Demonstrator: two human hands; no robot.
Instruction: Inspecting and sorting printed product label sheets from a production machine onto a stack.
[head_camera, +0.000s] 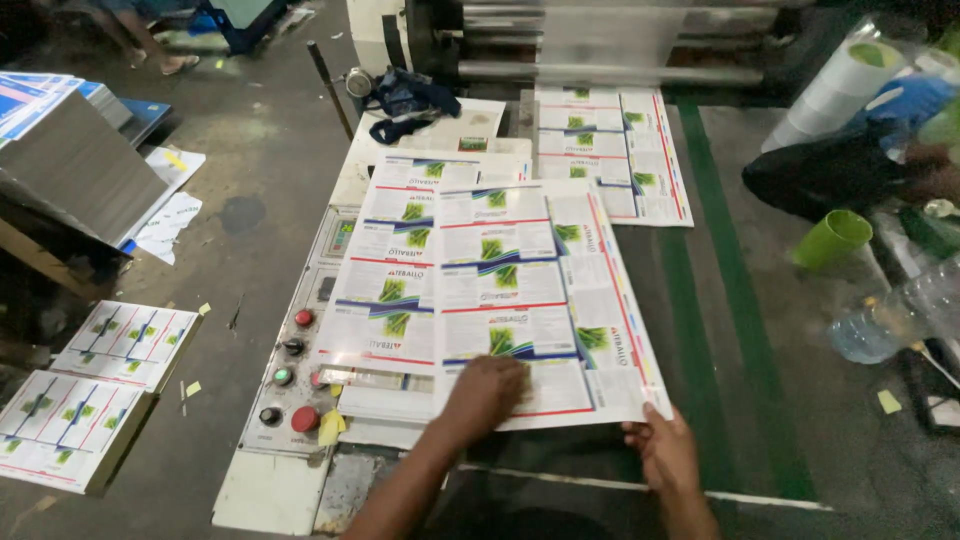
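Observation:
My left hand (487, 392) lies palm down, fingers curled, on the near end of a large printed sheet (545, 290) of white labels with green and blue marks. My right hand (662, 447) pinches the sheet's near right corner from below, thumb on top. The sheet rests slanted over another printed sheet (395, 280) on the machine top. A third printed sheet (610, 150) lies farther back, by the rollers.
A control panel (290, 370) with red, green and black buttons sits left of the sheets. Stacks of printed sheets (95, 380) stand on the floor at left. A green cup (835, 238), a plastic bottle (890, 315) and film rolls (840, 85) are at right. Metal rollers (600, 40) are behind.

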